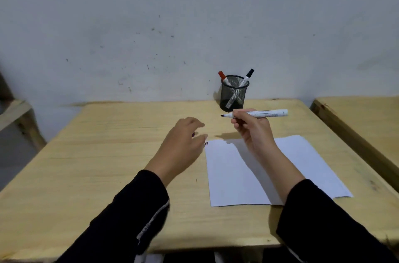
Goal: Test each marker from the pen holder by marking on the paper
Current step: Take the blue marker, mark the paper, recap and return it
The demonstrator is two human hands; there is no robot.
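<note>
An uncapped marker [257, 113] is gripped in the right hand [251, 128] above the far edge of the paper [228, 174], tip pointing left, while two capped markers are left in the holder [234, 93] beyond the paper. The left hand [182, 139], blurred just left of the paper's far corner, is curled around something small and dark, perhaps the cap, though that cannot be told. The unpinned paper could be dragged by the stroke, and faint corner marks could be overwritten.
</note>
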